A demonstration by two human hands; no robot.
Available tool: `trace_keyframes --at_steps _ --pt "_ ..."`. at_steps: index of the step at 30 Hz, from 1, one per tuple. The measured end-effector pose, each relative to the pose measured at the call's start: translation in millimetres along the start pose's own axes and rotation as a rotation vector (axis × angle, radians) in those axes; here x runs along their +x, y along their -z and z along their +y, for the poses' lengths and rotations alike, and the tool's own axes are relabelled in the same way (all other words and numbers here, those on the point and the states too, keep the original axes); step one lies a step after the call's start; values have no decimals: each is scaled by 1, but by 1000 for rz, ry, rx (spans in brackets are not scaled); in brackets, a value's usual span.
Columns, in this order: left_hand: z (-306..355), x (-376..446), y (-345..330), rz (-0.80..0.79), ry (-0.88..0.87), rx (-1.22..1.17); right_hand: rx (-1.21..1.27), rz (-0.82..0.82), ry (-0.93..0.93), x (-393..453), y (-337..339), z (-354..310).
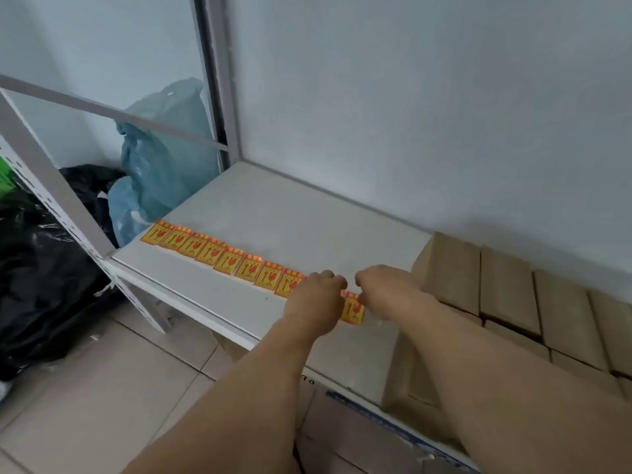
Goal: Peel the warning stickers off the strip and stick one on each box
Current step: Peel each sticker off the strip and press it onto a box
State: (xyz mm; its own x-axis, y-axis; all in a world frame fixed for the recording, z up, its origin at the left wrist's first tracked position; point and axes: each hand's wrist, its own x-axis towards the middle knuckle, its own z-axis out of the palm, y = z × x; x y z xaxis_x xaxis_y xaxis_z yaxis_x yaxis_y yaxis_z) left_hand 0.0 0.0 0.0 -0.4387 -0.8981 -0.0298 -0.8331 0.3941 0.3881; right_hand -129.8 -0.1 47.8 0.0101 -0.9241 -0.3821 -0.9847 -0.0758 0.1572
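Stickers on the strip (pixel 219 256) run toward ten o'clock; left hand (pixel 316 295) pins it, right hand (pixel 383 290) seems to pinch the nearest sticker (pixel 353 309). Next: peel, carry to boxes (pixel 506 289) at three o'clock.

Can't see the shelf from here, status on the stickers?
Both hands at the strip's near end, left hand, right hand. Grip unclear. Boxes bare, right of the hands. Nothing in the way.

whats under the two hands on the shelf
The sticker strip runs along the white shelf and passes under the left hand and right hand. One sticker shows between them; the part beneath the hands is covered.
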Motion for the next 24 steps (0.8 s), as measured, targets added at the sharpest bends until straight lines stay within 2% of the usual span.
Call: trace_keyframes --at_steps 6,13,24 --pt "-14 6 -8 -36 35 -5 -3 -69 -47 12 -9 -10" --pt "-14 4 -10 -40 40 -40 132 -18 -31 12 -13 -2" --pt "-17 7 -8 -118 83 -72 138 -21 3 3 -5 3"
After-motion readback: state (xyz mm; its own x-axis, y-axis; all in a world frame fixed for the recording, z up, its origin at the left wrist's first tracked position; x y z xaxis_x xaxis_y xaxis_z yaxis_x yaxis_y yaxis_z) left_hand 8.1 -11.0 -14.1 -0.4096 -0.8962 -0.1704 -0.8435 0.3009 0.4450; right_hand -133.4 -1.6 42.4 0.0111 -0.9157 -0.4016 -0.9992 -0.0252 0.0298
